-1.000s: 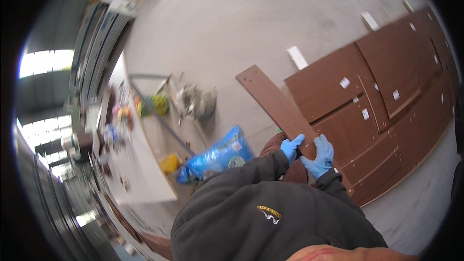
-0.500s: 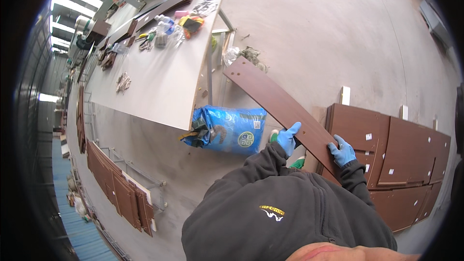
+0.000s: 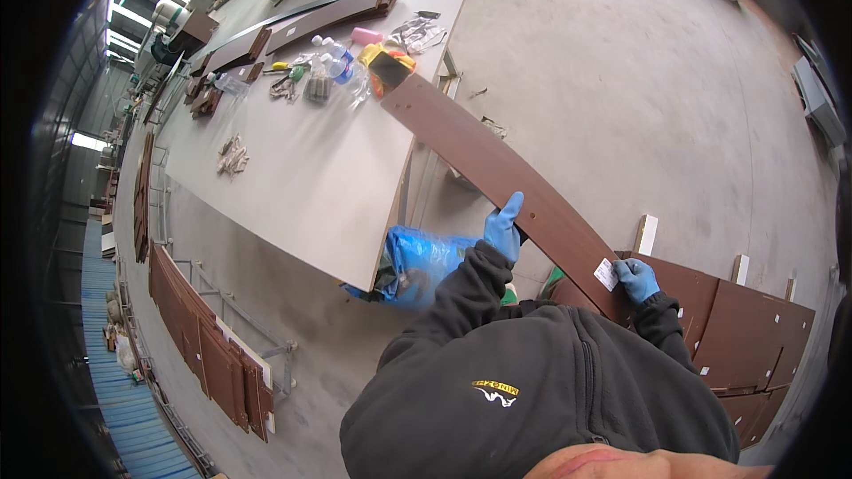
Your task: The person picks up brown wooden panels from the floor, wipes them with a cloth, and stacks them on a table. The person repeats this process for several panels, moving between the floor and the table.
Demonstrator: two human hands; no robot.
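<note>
A long, flat brown board (image 3: 493,158) with small round holes slants across in front of me, its far end over the table's right edge. My left hand (image 3: 503,231), in a blue glove, is closed on the board's left edge with the thumb on top. Also gloved in blue, my right hand (image 3: 637,280) is closed at the right edge near the board's close end. A white label (image 3: 606,275) shows on the board right beside the right fingers. Fingers beneath the board are hidden.
A white-topped table (image 3: 302,204) holds plastic bottles (image 3: 337,66), a yellow-and-black item (image 3: 390,66) and brown strips (image 3: 324,18). A blue sack (image 3: 422,262) lies by its near corner. Brown panels (image 3: 745,328) are stacked at right, more panels (image 3: 209,346) at left.
The board's far end has swung up and left, over the table's edge. A white label now shows beside my right fingers. The view has shifted, and the sack is more covered.
</note>
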